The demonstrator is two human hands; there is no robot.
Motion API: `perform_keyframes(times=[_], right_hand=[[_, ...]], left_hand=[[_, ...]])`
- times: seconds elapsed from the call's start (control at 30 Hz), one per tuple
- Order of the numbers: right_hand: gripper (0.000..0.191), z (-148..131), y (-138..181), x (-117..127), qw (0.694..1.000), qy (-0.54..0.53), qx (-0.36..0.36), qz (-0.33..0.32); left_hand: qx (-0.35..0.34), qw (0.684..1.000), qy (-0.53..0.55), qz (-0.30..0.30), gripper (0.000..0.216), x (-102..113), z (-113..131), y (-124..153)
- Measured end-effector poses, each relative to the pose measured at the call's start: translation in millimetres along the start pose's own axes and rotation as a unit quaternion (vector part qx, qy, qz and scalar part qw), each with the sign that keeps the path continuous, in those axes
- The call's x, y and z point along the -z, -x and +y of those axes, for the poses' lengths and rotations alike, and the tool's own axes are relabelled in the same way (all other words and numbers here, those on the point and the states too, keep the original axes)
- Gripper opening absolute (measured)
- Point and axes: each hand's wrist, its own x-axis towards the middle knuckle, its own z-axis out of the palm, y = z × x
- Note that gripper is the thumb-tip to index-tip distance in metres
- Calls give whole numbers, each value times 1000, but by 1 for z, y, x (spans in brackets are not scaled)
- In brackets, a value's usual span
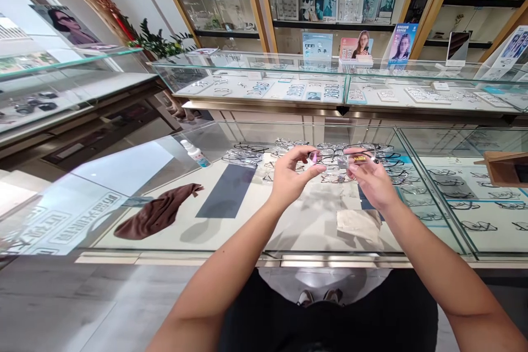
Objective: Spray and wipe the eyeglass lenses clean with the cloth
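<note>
Both hands gripped one pair of glasses [342, 157] above the glass counter [173, 176]: the left hand [291, 176] pinched the left lens edge, the right hand [373, 181] pinched the labelled right lens. Holding by the rims and keeping fingertips off the lenses would have served best. One brown cloth [159, 212] and one pale cloth [358, 224] lay nearer; one spray bottle [195, 153] stood farther back.

The glasses [344, 157] I held had thin dark frames and glossy clear lenses; the worktop [124, 170] was smooth reflective glass, the brown cloth [159, 214] matt and soft.
</note>
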Motion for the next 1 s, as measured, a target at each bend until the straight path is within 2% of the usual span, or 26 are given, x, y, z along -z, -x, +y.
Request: perform_keyframes(times=[0.1, 0.23, 0.4, 0.57, 0.73, 0.87, 1.0], right_hand=[[35, -2, -2, 1, 992, -101, -64, -25], [32, 2, -3, -1, 983, -148, -106, -38], [36, 11, 2, -5, 998, -45, -31, 14], [38, 17, 1, -2, 995, 54, 40, 71], [35, 19, 1, 0, 978, 142, 104, 110], [30, 18, 3, -1, 965, 197, 133, 115], [26, 13, 3, -2, 957, 223, 138, 120]], left_hand=[[101, 992, 79, 14, 50, -6, -5, 1], [143, 982, 120, 14, 54, -8, -7, 2], [153, 980, 123, -12, 50, -10, -5, 5], [159, 979, 124, -36, 47, -14, -6, 8], [184, 974, 133, -28, 49, -16, -10, 10], [180, 975, 129, -21, 49, -17, -15, 10], [174, 974, 142, 33, 52, -16, -18, 6]])
